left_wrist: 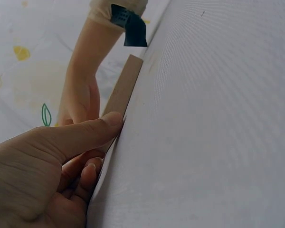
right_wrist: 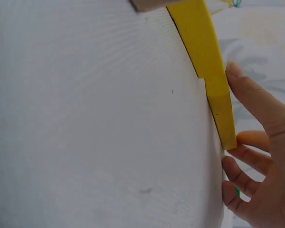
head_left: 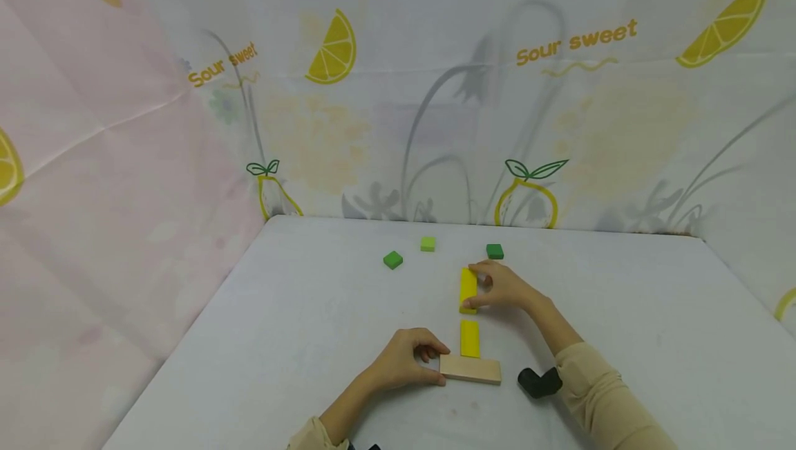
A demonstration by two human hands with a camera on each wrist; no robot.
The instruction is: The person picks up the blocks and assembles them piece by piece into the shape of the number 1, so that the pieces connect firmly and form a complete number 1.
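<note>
A plain wooden block (head_left: pixel 470 369) lies crosswise on the white table. My left hand (head_left: pixel 401 360) pinches its left end, thumb on the near side; in the left wrist view the thumb (left_wrist: pixel 92 133) presses along the wood. Behind that block a yellow block (head_left: pixel 470 338) points away from me. Farther back, my right hand (head_left: pixel 502 287) holds a second yellow block (head_left: pixel 468 289) lengthwise, thumb near one end and fingertips at the far end. In the right wrist view this second block (right_wrist: pixel 220 111) lies almost in line with the other yellow one (right_wrist: pixel 192 33).
Toward the back of the table lie a green block (head_left: pixel 392 260), a light green block (head_left: pixel 428 244) and a dark green block (head_left: pixel 495 251). A black device (head_left: pixel 539 383) sits at my right sleeve. A printed cloth (head_left: pixel 398 125) hangs behind the table.
</note>
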